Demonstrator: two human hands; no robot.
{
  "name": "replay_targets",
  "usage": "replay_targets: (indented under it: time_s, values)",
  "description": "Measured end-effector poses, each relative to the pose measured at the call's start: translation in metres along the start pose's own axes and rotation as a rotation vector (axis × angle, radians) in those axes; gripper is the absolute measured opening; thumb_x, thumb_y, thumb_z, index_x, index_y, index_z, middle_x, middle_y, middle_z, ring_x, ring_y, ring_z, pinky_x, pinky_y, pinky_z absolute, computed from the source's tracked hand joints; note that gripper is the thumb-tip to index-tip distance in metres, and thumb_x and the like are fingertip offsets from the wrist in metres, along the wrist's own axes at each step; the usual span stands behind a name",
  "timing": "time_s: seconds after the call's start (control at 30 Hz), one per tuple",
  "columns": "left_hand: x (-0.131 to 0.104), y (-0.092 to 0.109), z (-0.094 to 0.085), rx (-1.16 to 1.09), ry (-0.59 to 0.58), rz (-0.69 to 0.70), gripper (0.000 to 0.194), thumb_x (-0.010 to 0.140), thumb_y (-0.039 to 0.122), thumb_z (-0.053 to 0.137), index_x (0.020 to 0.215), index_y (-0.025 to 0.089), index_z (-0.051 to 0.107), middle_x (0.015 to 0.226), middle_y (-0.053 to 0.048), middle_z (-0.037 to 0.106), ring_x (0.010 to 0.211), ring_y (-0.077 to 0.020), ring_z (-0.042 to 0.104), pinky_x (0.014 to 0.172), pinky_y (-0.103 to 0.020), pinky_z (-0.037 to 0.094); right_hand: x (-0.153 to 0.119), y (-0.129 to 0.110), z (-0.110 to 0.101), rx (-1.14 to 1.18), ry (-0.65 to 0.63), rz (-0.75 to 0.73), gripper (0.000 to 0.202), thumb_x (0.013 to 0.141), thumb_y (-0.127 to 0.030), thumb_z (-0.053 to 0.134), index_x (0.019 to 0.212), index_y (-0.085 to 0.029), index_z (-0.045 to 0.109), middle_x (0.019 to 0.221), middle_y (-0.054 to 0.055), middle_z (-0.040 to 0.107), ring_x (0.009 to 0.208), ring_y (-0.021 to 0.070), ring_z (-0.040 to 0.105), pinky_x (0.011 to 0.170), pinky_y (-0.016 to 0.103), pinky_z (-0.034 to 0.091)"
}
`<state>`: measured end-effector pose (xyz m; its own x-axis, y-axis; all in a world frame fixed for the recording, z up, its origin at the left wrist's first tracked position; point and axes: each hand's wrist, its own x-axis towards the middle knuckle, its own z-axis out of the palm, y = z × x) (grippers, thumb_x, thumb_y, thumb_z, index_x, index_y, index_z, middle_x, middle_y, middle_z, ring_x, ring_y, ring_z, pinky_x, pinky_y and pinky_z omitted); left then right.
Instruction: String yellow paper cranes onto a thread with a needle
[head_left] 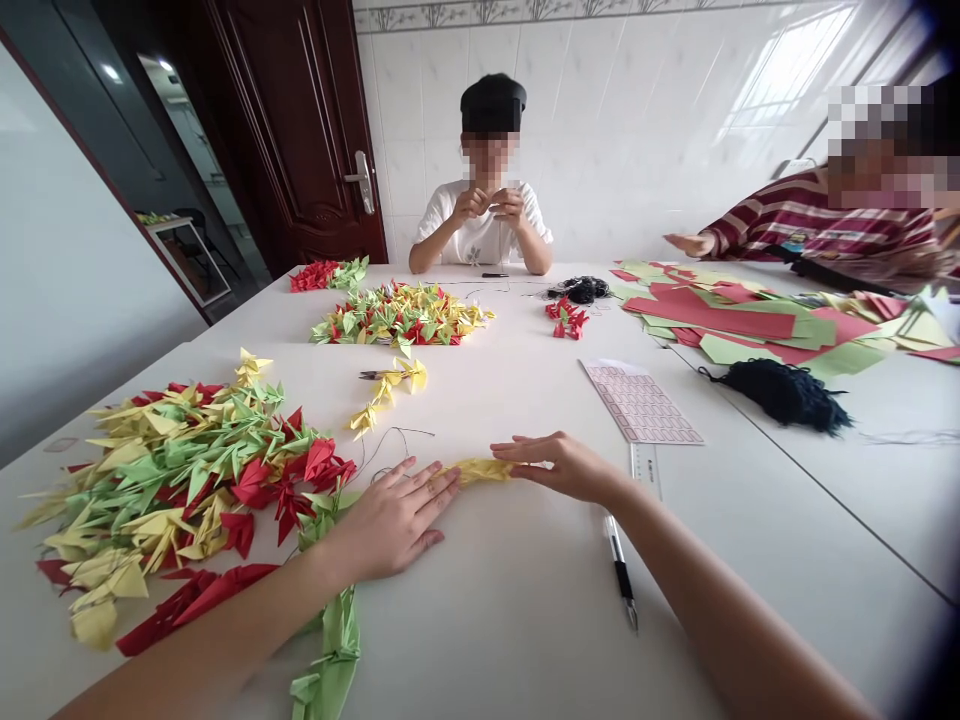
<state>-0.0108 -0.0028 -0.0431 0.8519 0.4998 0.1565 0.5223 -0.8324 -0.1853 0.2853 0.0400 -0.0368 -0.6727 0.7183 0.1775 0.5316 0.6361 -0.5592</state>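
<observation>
A short row of yellow folded paper (480, 470) lies flat on the white table between my two hands. My left hand (397, 520) rests palm down with its fingers spread, fingertips on the row's left end. Over the right end are the outstretched fingers of my right hand (559, 467). A string of green folded paper (335, 640) runs under my left wrist toward the near edge. Dark thread (394, 432) curls just beyond my left hand. Farther off, a few yellow folded pieces (384, 388) lie beside small dark-tipped snips (377, 375).
Left sits a heap of folded paper (187, 470); another pile (405, 315) lies farther back. A patterned card (641, 402), ruler (645, 468), pen (621, 575), black yarn (784, 392) and paper sheets (750, 315) are right. Two people (484, 220) (810, 215) sit opposite.
</observation>
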Motion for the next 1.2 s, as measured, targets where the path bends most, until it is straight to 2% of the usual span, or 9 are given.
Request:
replay_targets:
  time_s: [0.17, 0.33, 0.53, 0.67, 0.77, 0.9, 1.0, 1.1, 1.2]
  values:
    - [-0.001, -0.004, 0.007, -0.090, -0.078, -0.026, 0.059, 0.097, 0.040, 0.031, 0.149, 0.017, 0.015, 0.152, -0.007, 0.027, 0.138, -0.0248, 0.032, 0.113, -0.045, 0.023, 0.006, -0.006, 0.020, -0.104, -0.093, 0.016, 0.046, 0.097, -0.022, 0.028, 0.142, -0.030, 0.038, 0.143, -0.001, 0.044, 0.130, 0.0212, 0.044, 0.111, 0.044, 0.034]
    - [-0.002, -0.007, 0.010, -0.185, -0.108, -0.059, 0.063, 0.097, 0.041, 0.032, 0.149, 0.020, 0.006, 0.153, -0.006, 0.025, 0.138, -0.0248, 0.031, 0.112, -0.044, 0.026, 0.008, -0.009, 0.025, -0.198, -0.160, -0.056, 0.053, 0.096, -0.023, 0.033, 0.148, -0.027, 0.022, 0.150, 0.001, 0.032, 0.138, 0.0196, 0.031, 0.115, 0.045, 0.026]
    - [-0.001, -0.006, 0.008, -0.209, -0.069, -0.069, 0.063, 0.097, 0.041, 0.031, 0.149, 0.020, 0.001, 0.154, -0.006, 0.022, 0.142, -0.0247, 0.022, 0.115, -0.046, 0.016, 0.010, -0.006, 0.023, -0.289, -0.190, -0.086, 0.054, 0.096, -0.024, 0.039, 0.147, -0.032, 0.023, 0.148, -0.002, 0.034, 0.138, 0.0197, 0.030, 0.117, 0.047, 0.018]
    - [0.001, -0.004, 0.003, -0.185, -0.016, -0.075, 0.062, 0.097, 0.042, 0.028, 0.149, 0.019, 0.004, 0.153, -0.008, 0.024, 0.142, -0.0255, 0.020, 0.115, -0.050, 0.008, 0.011, -0.006, 0.022, -0.308, -0.201, -0.102, 0.050, 0.098, -0.025, 0.034, 0.146, -0.033, 0.024, 0.147, -0.003, 0.037, 0.139, 0.0194, 0.028, 0.116, 0.048, 0.019]
    - [0.003, -0.004, 0.001, -0.193, -0.050, -0.053, 0.060, 0.097, 0.045, 0.027, 0.149, 0.019, 0.012, 0.151, -0.009, 0.030, 0.140, -0.0249, 0.027, 0.114, -0.051, 0.010, 0.010, -0.006, 0.022, -0.308, -0.198, -0.106, 0.049, 0.099, -0.023, 0.032, 0.146, -0.034, 0.024, 0.147, -0.002, 0.038, 0.139, 0.0189, 0.028, 0.116, 0.049, 0.017]
    - [0.004, -0.004, 0.002, -0.194, -0.099, -0.045, 0.059, 0.097, 0.046, 0.026, 0.148, 0.017, 0.017, 0.151, -0.010, 0.030, 0.137, -0.0244, 0.033, 0.114, -0.049, 0.013, 0.009, -0.005, 0.025, -0.333, -0.150, -0.111, 0.052, 0.098, -0.016, 0.029, 0.146, -0.034, 0.023, 0.150, -0.001, 0.032, 0.140, 0.0203, 0.023, 0.116, 0.056, 0.008]
    - [0.003, -0.005, 0.003, -0.190, -0.107, -0.036, 0.060, 0.097, 0.046, 0.026, 0.148, 0.015, 0.017, 0.151, -0.010, 0.029, 0.137, -0.0245, 0.032, 0.113, -0.047, 0.017, 0.009, -0.006, 0.028, -0.332, -0.127, -0.128, 0.056, 0.097, -0.011, 0.025, 0.148, -0.031, 0.014, 0.152, 0.002, 0.025, 0.142, 0.0201, 0.016, 0.114, 0.059, 0.003]
    - [0.002, -0.004, 0.003, -0.192, -0.100, -0.028, 0.061, 0.097, 0.046, 0.026, 0.148, 0.014, 0.015, 0.151, -0.010, 0.030, 0.138, -0.0244, 0.032, 0.114, -0.047, 0.018, 0.008, -0.013, 0.029, -0.287, -0.148, -0.133, 0.057, 0.098, -0.018, 0.028, 0.149, -0.029, 0.007, 0.153, 0.004, 0.023, 0.142, 0.0201, 0.018, 0.113, 0.059, 0.001]
    - [0.001, -0.005, 0.004, -0.205, -0.086, -0.025, 0.061, 0.097, 0.046, 0.027, 0.148, 0.015, 0.015, 0.150, -0.010, 0.032, 0.137, -0.0242, 0.033, 0.114, -0.047, 0.019, 0.009, -0.020, 0.027, -0.253, -0.200, -0.130, 0.054, 0.098, -0.026, 0.030, 0.149, -0.030, 0.013, 0.152, 0.003, 0.025, 0.141, 0.0201, 0.021, 0.114, 0.057, 0.003]
